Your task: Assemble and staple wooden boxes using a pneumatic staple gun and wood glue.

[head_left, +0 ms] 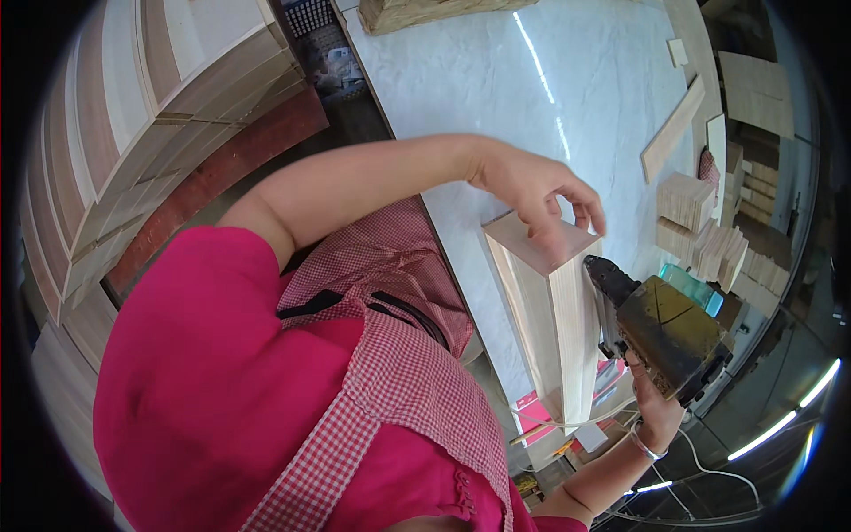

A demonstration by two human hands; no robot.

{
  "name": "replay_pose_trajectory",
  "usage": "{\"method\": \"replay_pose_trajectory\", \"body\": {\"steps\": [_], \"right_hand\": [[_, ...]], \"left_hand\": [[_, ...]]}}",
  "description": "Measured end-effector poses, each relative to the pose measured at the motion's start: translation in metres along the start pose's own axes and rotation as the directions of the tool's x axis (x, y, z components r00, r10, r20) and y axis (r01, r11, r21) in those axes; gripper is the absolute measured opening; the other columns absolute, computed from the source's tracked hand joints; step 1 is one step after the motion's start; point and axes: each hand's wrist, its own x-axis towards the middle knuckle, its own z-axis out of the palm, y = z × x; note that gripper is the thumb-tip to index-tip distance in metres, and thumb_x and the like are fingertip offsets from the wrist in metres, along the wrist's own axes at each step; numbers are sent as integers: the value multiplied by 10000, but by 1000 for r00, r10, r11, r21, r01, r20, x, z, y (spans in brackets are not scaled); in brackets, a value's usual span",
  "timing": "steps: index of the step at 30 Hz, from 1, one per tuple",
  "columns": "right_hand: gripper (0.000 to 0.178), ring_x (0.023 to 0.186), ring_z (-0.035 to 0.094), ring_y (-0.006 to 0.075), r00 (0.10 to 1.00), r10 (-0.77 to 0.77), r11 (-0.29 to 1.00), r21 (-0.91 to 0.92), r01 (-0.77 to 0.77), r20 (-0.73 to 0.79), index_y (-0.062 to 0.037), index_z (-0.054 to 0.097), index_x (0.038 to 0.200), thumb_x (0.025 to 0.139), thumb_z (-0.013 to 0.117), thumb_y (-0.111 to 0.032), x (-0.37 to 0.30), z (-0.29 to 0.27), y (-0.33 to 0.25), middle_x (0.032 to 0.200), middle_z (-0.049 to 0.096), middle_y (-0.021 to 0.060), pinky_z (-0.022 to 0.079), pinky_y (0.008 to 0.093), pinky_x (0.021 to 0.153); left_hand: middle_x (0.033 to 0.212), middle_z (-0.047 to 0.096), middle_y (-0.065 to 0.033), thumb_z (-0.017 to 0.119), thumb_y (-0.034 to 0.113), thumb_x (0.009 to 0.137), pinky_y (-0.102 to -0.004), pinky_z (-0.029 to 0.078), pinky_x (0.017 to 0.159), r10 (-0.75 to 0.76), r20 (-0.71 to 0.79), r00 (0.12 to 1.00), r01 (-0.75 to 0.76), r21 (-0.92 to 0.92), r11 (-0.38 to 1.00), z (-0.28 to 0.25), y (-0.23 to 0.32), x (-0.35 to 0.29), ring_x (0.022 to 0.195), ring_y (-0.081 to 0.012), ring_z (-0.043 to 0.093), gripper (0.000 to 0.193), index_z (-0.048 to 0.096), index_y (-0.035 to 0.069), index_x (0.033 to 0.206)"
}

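A long, narrow wooden box (573, 328) of pale boards stands on the table, its end panel (523, 241) turned up. My left hand (541, 195) arches over this end, with curled fingers at the panel's far corner and a slightly blurred digit over its face. It appears to grip the end of the box. In my right hand (658, 410) is a nail gun (678, 328) with a worn, dark yellowish body. The gun's black nose (610, 277) is beside the box's right side, close to the top corner. My right fingers are wrapped round the gun's grip, partly hidden.
Stacked thin wooden pieces (700, 230) and a turquoise container (691, 288) sit at the right of the pale table (425, 80). A loose wood strip (674, 129) lies beyond them. Large board stacks (133, 115) stand at left. A thin hose (567, 423) crosses below the box.
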Motion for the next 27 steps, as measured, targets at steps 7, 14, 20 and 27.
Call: {"method": "replay_pose_trajectory", "body": {"steps": [7,14,20,27], "right_hand": [[423,839,624,151,999,24,1000,20,-24,-28,19,664,1080,742,848,-155,-2,2,11,998,699,63,501,273,748],[391,786,604,121,992,-118,993,-17,118,-38,19,673,1054,745,846,-148,3,3,7,979,696,52,495,261,698],[368,651,533,80,965,-239,971,-35,237,-105,0,685,1025,753,845,-188,4,7,12,861,675,12,454,244,591],[358,592,468,76,1000,28,992,-120,-27,9,-18,700,982,769,833,-274,1,-1,24,727,613,-28,389,241,539]], "left_hand": [[688,538,54,635,220,945,-194,364,510,-183,450,874,377,-391,839,-27,-21,43,515,-28,424,173,635,55,893],[613,506,47,650,146,917,-199,308,457,-138,451,882,385,-520,763,-21,-30,48,480,-27,410,127,638,24,885],[682,546,52,668,144,907,-190,344,489,-202,375,905,380,-499,779,-19,-24,45,494,-19,403,107,654,43,874],[785,609,19,722,179,855,-204,378,516,-240,241,940,331,-486,809,-11,-18,33,513,-43,431,200,668,21,965]]}}
